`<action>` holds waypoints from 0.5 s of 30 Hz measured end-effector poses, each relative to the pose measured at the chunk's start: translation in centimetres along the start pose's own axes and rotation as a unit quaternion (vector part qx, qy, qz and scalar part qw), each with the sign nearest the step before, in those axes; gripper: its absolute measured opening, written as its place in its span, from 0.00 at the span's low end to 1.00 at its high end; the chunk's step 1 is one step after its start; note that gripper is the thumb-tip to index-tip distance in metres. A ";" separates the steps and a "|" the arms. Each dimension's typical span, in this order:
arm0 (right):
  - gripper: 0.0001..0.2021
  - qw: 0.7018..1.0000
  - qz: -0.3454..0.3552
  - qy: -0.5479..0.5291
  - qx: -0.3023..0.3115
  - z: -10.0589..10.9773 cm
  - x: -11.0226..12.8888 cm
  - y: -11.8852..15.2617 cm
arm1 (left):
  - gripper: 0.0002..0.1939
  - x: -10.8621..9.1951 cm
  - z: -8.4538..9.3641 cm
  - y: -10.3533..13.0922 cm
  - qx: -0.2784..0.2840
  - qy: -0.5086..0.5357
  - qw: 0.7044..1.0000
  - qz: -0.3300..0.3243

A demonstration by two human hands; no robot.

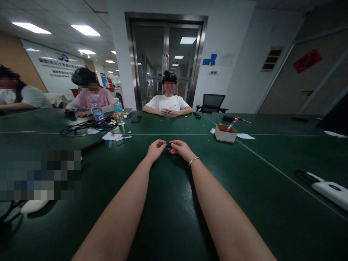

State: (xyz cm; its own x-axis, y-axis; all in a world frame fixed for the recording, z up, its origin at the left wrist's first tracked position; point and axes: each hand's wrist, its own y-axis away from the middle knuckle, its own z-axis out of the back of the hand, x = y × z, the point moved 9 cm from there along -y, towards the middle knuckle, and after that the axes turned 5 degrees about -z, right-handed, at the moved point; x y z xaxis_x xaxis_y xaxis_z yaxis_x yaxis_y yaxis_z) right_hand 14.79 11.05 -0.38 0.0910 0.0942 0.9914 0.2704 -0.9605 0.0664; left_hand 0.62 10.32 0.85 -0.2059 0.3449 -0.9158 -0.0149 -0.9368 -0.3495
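Small black object, held between two hands above a green desk

Near: a silver bangle [194, 162] is worn on the right wrist. At the right edge of the green desk [261, 195], a white device [332, 191] is laid beside a black cable. At left, a white rounded item [36, 206] is partly hidden by blurring.

Centre: one small black object [169, 145], exact type too small to tell, is held pinched between thumb and fingers by the right hand [179, 148]. A pale piece [165, 144] at its left end is pinched by the left hand [156, 149]; whether the two are joined cannot be told.

Beyond: a cardboard box [225, 135] is set to the right, with a red-handled screwdriver [237, 118] resting across its top. White paper scraps [112, 136], tangled black cables [81, 126], two plastic bottles [119, 113] and a black smartphone [136, 119] are placed to the left.

Far: a co-worker in a white T-shirt [176, 104] is seated opposite, before a glass double door [148, 58]. A black mesh chair [213, 103] is stationed to the right.
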 end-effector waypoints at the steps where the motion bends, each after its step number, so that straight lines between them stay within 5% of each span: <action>1: 0.06 1.000 0.002 -0.001 0.002 0.0 0.0 0.0 | 0.12 -0.1 0.0 0.0 0.000 -0.002 1.000 -0.009; 5: 0.06 1.000 0.007 -0.006 0.011 0.0 0.0 -0.1 | 0.13 0.4 0.1 0.1 0.005 -0.005 1.000 0.022; 15: 0.06 1.000 0.003 -0.010 0.015 -0.1 -0.1 -0.1 | 0.16 -0.9 0.2 0.3 0.006 -0.023 0.999 -0.029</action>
State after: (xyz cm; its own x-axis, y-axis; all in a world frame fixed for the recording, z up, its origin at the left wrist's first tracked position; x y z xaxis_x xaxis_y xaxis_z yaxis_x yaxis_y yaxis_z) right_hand 14.68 11.12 -0.52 0.1110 0.0939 0.9894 0.2980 -0.9529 0.0570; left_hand 0.57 9.74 1.67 -0.2498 0.3953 -0.8839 -0.0401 -0.9163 -0.3985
